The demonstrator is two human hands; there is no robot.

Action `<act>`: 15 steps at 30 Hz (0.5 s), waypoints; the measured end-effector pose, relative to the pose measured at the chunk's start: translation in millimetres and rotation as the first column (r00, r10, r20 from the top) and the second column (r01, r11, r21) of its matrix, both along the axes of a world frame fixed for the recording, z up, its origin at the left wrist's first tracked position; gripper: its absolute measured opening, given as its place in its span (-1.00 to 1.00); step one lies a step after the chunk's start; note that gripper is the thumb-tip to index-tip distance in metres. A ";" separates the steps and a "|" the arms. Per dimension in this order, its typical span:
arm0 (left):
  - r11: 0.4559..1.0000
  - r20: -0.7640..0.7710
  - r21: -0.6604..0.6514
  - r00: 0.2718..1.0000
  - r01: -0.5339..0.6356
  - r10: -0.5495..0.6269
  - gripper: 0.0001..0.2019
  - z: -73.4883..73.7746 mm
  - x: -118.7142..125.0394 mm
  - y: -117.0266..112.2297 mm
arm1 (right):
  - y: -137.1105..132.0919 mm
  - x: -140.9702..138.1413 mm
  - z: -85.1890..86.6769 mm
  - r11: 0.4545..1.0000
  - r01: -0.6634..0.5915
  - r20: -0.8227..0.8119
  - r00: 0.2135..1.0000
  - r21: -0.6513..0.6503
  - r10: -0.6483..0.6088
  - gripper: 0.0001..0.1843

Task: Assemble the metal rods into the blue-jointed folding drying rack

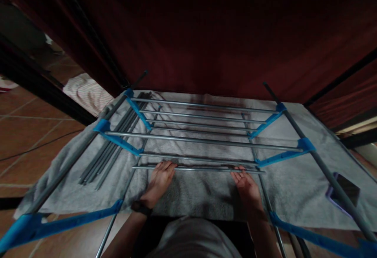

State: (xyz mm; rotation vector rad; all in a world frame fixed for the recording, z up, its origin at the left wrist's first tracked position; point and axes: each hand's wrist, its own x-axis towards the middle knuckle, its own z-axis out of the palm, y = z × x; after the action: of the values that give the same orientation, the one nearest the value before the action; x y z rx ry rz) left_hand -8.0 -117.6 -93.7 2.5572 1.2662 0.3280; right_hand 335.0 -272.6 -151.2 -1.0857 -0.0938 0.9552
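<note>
In the head view, a thin grey metal rod (203, 169) lies level across the near part of a half-built rack with grey poles (326, 167) and blue plastic brackets (122, 145). My left hand (163, 176) has its fingers closed over the rod toward its left end. Palm up, my right hand (244, 180) holds the same rod toward its right end. Just beyond it, another crossbar (200, 158) runs between the left bracket and the right blue bracket (279, 158). The rod's ends overlap the rack's inner side poles; contact there cannot be made out.
Several loose grey tubes (108, 152) lie on the grey blanket (200, 195) at the left. A phone (344, 193) rests on the blanket at the right, partly behind a pole. A dark red curtain (218, 42) hangs behind. Tiled floor (38, 132) shows at the left.
</note>
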 end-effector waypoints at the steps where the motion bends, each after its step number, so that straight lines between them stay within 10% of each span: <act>1: 1.000 -0.011 -0.007 1.000 -0.009 0.009 -0.65 2.4 -1.5 0.7 | -1.2 2.6 -3.9 1.000 0.005 -0.001 1.000 -0.014 -0.005 -0.74; 15: 0.997 -0.048 -0.050 0.997 0.061 -0.063 -0.66 23.3 -4.8 0.8 | -9.8 17.8 -22.5 0.999 0.013 0.039 0.999 -0.043 -0.011 -0.72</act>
State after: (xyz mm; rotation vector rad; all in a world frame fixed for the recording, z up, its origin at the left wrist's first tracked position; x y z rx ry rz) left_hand -12.9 -116.7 -70.4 2.5719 1.1931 0.2201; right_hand 352.8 -282.5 -173.7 -1.1432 -0.0986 0.9296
